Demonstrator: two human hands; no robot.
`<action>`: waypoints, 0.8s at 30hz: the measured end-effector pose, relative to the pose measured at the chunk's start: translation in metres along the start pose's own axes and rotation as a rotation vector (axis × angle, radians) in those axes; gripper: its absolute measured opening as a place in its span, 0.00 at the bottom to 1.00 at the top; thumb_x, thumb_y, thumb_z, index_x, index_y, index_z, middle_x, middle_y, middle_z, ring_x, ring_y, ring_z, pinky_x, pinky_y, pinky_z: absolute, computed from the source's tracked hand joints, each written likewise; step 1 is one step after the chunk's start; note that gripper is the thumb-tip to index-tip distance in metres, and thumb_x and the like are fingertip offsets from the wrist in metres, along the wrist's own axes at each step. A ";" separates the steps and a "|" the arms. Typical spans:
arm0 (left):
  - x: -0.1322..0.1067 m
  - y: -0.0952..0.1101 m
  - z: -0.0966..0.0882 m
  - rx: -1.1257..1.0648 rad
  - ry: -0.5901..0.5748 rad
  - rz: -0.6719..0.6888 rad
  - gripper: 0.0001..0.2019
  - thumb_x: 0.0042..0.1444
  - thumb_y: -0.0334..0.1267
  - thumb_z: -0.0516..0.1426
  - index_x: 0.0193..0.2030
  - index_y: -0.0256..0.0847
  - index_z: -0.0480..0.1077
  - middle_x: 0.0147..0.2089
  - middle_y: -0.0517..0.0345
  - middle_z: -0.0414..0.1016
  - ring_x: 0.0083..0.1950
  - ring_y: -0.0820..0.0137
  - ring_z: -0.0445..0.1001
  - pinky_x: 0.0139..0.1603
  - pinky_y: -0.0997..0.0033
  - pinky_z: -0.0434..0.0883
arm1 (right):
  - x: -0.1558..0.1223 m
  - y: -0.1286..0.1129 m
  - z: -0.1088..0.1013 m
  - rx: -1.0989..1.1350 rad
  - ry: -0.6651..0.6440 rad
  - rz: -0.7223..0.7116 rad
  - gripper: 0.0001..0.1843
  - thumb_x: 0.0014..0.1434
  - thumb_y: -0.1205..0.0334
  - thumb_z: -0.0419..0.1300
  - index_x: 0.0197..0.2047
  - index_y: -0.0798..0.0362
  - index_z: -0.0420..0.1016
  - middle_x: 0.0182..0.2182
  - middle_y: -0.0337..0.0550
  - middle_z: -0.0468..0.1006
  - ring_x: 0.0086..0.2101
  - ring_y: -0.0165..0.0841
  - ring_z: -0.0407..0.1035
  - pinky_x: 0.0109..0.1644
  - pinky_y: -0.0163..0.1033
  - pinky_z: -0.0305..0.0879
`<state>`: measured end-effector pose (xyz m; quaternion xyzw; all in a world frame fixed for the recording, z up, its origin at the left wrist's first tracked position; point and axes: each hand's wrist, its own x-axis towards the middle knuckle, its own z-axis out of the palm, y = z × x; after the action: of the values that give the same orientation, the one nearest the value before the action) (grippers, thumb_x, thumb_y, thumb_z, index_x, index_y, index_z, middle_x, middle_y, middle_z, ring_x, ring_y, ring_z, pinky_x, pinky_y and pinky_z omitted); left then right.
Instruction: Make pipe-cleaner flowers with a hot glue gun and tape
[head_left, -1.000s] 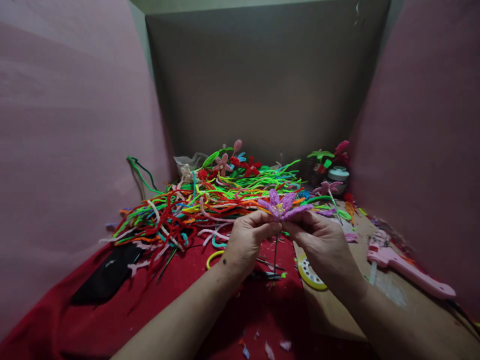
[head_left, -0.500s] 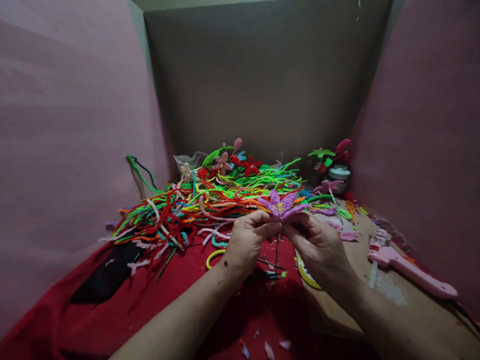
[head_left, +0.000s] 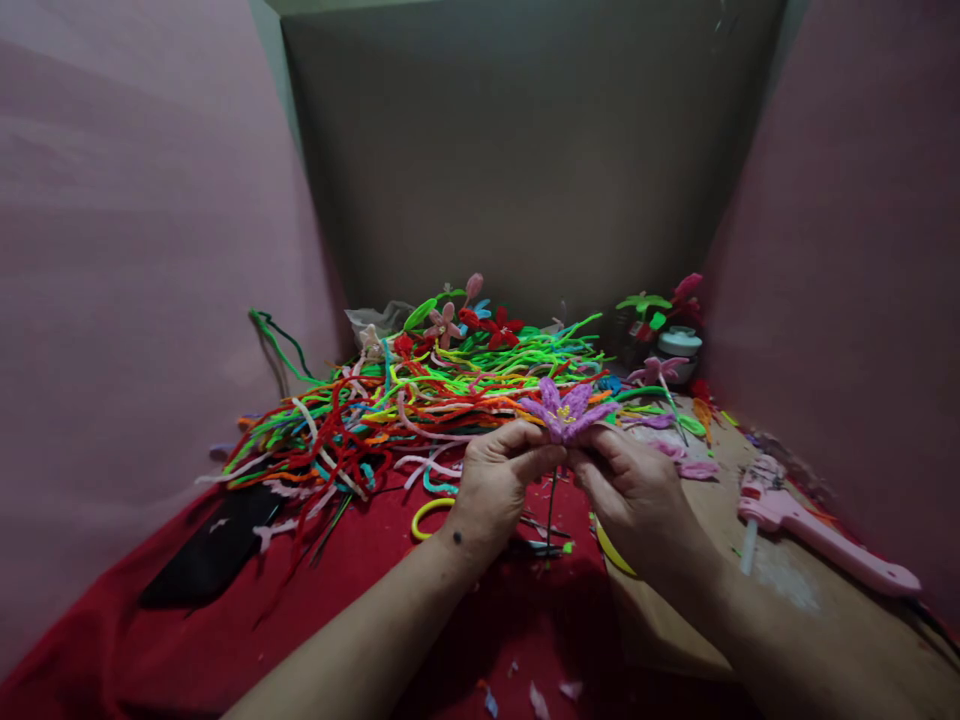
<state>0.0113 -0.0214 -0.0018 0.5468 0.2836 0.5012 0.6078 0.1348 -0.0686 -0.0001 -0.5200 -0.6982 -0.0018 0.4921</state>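
Between my two hands is a purple pipe-cleaner flower (head_left: 568,408) with pointed petals and yellow stamens, facing up. A thin dark stem (head_left: 551,510) hangs down from its base. My left hand (head_left: 499,480) pinches the flower's base from the left, thumb and forefinger pressed together. From the other side, my right hand (head_left: 630,480) grips the base and the underside of the right petals. The fingertips nearly meet under the bloom and hide where the stem joins it. Below my hands lie yellow-handled scissors (head_left: 433,518), partly covered by my left wrist.
A large heap of coloured pipe cleaners (head_left: 420,400) spreads behind my hands, with finished flowers (head_left: 501,328) at its back. A black phone (head_left: 214,550) lies left on the red cloth (head_left: 300,640). Right, a pink glue gun (head_left: 825,535) rests on cardboard (head_left: 787,625), near a lidded jar (head_left: 679,345).
The flower has tilted slightly, and its stem's lower end has swung a little left. Both hands keep their hold at nearly the same spot.
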 end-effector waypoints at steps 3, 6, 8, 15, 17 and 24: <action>0.001 -0.003 -0.001 0.002 -0.010 0.010 0.06 0.38 0.34 0.66 0.21 0.36 0.73 0.21 0.63 0.67 0.26 0.77 0.61 0.31 0.75 0.61 | 0.001 0.000 -0.001 -0.007 -0.020 -0.017 0.09 0.57 0.72 0.50 0.30 0.54 0.69 0.27 0.43 0.73 0.28 0.30 0.66 0.31 0.35 0.60; 0.002 -0.006 -0.002 0.000 -0.028 0.026 0.05 0.40 0.33 0.65 0.22 0.37 0.74 0.23 0.63 0.68 0.28 0.77 0.62 0.33 0.76 0.62 | 0.002 0.000 -0.002 -0.012 -0.022 -0.032 0.09 0.56 0.72 0.50 0.31 0.55 0.70 0.27 0.43 0.73 0.28 0.30 0.66 0.31 0.35 0.60; 0.001 -0.008 -0.002 -0.005 -0.037 0.037 0.03 0.41 0.33 0.64 0.24 0.37 0.74 0.25 0.63 0.69 0.29 0.76 0.63 0.34 0.75 0.63 | 0.003 0.000 -0.003 0.009 -0.032 -0.023 0.09 0.56 0.72 0.50 0.30 0.55 0.70 0.26 0.43 0.73 0.26 0.30 0.65 0.30 0.34 0.59; -0.004 -0.006 0.002 0.037 -0.013 0.134 0.04 0.43 0.33 0.63 0.23 0.38 0.73 0.25 0.62 0.67 0.29 0.75 0.62 0.33 0.75 0.62 | 0.004 -0.002 -0.006 0.154 -0.084 0.116 0.12 0.56 0.70 0.51 0.32 0.53 0.75 0.24 0.39 0.73 0.25 0.29 0.65 0.29 0.34 0.61; -0.005 -0.005 0.002 0.075 -0.015 0.188 0.05 0.45 0.34 0.62 0.23 0.38 0.72 0.25 0.62 0.65 0.29 0.75 0.61 0.33 0.75 0.62 | 0.004 0.000 -0.005 0.197 -0.069 0.121 0.12 0.56 0.70 0.52 0.34 0.52 0.77 0.27 0.39 0.76 0.27 0.30 0.67 0.31 0.35 0.63; -0.007 -0.003 0.003 0.069 0.033 0.205 0.06 0.45 0.36 0.63 0.22 0.39 0.72 0.26 0.60 0.65 0.29 0.74 0.61 0.32 0.74 0.62 | 0.005 -0.001 -0.005 0.249 0.018 0.088 0.10 0.56 0.68 0.56 0.34 0.49 0.79 0.31 0.41 0.77 0.32 0.32 0.69 0.38 0.38 0.65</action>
<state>0.0125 -0.0282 -0.0055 0.5853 0.2530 0.5597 0.5293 0.1373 -0.0680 0.0068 -0.4851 -0.6650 0.1021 0.5586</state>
